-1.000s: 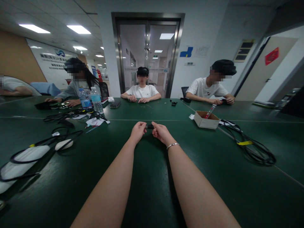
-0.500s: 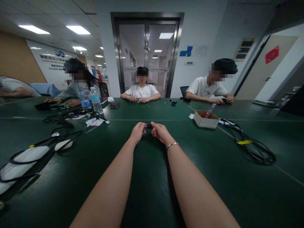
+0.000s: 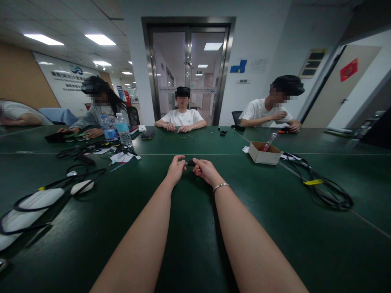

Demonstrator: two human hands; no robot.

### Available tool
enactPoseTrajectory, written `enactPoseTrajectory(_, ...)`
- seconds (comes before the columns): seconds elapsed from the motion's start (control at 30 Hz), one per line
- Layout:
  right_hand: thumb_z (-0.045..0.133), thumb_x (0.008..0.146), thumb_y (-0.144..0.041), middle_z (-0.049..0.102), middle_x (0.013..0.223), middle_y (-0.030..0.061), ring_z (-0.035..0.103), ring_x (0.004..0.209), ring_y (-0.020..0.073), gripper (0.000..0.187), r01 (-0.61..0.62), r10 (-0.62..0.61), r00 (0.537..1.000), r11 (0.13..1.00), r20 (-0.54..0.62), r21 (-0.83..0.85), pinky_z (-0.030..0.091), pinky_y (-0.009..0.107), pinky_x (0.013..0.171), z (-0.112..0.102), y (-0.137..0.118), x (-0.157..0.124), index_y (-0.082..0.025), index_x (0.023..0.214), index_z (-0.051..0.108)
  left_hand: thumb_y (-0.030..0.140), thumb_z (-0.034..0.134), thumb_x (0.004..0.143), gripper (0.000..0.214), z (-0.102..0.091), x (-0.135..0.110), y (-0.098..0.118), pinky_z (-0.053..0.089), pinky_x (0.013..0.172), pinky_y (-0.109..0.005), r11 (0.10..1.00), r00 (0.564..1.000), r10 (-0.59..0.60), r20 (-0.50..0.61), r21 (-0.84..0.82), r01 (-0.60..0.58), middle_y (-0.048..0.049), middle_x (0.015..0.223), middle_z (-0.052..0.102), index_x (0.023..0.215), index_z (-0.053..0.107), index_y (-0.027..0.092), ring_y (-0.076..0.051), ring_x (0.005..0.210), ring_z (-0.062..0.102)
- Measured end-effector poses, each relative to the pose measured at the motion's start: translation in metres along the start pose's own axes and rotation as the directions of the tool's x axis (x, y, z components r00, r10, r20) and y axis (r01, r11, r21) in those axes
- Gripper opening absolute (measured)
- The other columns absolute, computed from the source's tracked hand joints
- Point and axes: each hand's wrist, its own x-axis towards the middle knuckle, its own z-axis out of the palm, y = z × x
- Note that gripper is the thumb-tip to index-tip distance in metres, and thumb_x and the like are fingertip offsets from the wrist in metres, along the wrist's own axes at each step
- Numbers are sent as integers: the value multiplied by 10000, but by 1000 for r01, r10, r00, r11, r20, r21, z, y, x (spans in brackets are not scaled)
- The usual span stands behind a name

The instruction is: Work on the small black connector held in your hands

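A small black part is held between the two hands, just above the desk and straight ahead of the wearer. The left hand is closed on the part's left end in a fingertip pinch, and the right hand is closed on its right end in the same way, with the fingers curled under. Both forearms are stretched forward low over the desk; whether they are rested on it cannot be told. The part is too small for its make-up to be read, and whether it is one piece or two joined pieces cannot be determined. The step in hand is judged to be a two-handed working of the part at its middle, either a joining or a parting of its ends. For the next move, a steady opposed grip is judged to be required, with force applied along the part's long axis and the ends held in line, so that nothing is bent or dropped. Beyond and to the right of the right hand, well apart, an open cardboard box is set, and further right a coil of black cable is laid. Beyond and to the left of the left hand, two water bottles are stood among loose cables
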Motion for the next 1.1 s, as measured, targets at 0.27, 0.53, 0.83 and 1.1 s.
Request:
enactPoseTrajectory(0.27, 660, 853, -251, 601, 531, 51, 511, 422, 80, 228, 3, -3, 1000, 1000, 17, 15, 418, 137, 397, 2, -2, -2, -119, 707, 543, 248, 485, 800, 263, 0, 0, -1, 333, 528, -216, 999, 1000, -11, -11, 46, 11, 13, 639, 549, 1046, 531, 168, -107, 541, 470)
enactPoseTrajectory(0.53, 663, 849, -254, 611, 556, 62, 528, 432, 85, 223, 0, 0, 1000, 1000, 24, 23, 436, 141, 402, 1, 0, 0, -120, 717, 545, 285, 493, 816, 245, -1, 4, -11, 348, 542, -215, 998, 1000, 22, 11, 66, -23, 13, 646, 538, 1027, 550, 176, -115, 583, 501)
enactPoseTrajectory(0.83, 699, 817, -261, 629, 608, 81, 539, 443, 88, 216, -6, 6, 1000, 999, 12, 36, 458, 151, 408, 0, 1, 1, -114, 741, 560, 306, 446, 843, 229, 0, 1, -6, 354, 559, -222, 997, 1000, 26, 0, 66, -26, 25, 592, 500, 988, 568, 179, -119, 560, 481)
enactPoseTrajectory(1.1, 689, 830, -230, 642, 626, 96, 542, 431, 85, 216, -6, 4, 1000, 998, 21, 63, 470, 152, 411, 1, 0, 0, -118, 713, 545, 317, 480, 832, 247, 0, 2, -8, 359, 560, -221, 995, 999, 35, -22, 89, -33, 9, 667, 533, 1025, 546, 178, -123, 603, 508)
